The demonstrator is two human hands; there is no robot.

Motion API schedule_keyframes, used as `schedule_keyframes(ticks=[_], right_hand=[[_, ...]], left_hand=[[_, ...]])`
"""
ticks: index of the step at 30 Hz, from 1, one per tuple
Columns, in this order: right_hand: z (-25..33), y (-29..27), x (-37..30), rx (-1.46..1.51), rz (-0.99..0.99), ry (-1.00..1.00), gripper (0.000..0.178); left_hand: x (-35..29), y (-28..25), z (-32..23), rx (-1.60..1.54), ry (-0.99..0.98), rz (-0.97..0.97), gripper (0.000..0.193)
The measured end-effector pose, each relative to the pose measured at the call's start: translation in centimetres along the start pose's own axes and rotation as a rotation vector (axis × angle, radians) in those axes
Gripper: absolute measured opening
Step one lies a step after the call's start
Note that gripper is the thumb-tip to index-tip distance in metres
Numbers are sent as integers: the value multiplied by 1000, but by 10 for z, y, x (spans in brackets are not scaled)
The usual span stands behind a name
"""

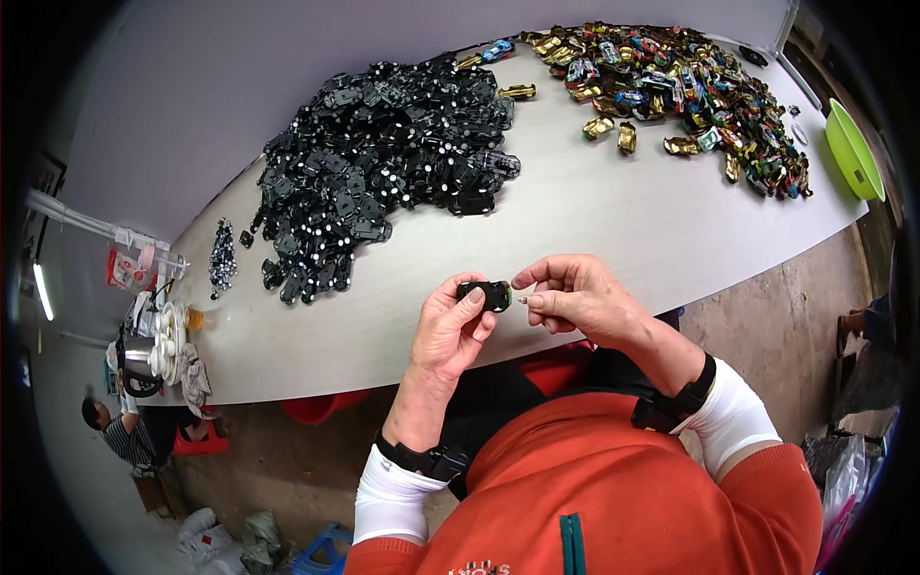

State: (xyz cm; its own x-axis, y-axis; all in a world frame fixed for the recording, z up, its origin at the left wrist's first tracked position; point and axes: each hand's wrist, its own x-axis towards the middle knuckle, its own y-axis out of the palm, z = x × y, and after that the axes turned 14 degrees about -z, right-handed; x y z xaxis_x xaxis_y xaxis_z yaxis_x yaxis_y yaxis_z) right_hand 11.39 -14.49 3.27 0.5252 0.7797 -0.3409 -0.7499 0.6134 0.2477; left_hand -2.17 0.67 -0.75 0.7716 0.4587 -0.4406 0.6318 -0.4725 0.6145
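Observation:
My left hand (448,331) is closed round a small toy car (495,295), its black underside showing and a bit of green at its right end. Close by on the right, the thumb and fingertips of my right hand (583,302) pinch a tiny pale piece (523,300), too small to name. Both hands are above the near part of the table. Beyond them lies a big heap of black toy car bases (383,144) with white wheels. To the far right spreads a second heap of colourful toy car bodies (661,77), many of them gold.
A small pile of wheels (222,259) lies on the pale table (565,206) at the left. One green basin (851,149) sits at the right edge. White cups (171,340) and a kettle (142,364) stand far left, near another person (134,431).

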Motion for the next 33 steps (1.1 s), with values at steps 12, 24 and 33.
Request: schedule_keyframes(ticks=[12,24,33], right_hand=[[-6,-2,4,107,66,32,14],[-16,3,10,-173,-35,-267,13],[-13,0,11,20,-38,-55,12]], left_hand=[[-6,15,3,60,55,-30,17],[-18,34,7,303,502,-152,16],[-7,34,5,192,378,-186,15]])
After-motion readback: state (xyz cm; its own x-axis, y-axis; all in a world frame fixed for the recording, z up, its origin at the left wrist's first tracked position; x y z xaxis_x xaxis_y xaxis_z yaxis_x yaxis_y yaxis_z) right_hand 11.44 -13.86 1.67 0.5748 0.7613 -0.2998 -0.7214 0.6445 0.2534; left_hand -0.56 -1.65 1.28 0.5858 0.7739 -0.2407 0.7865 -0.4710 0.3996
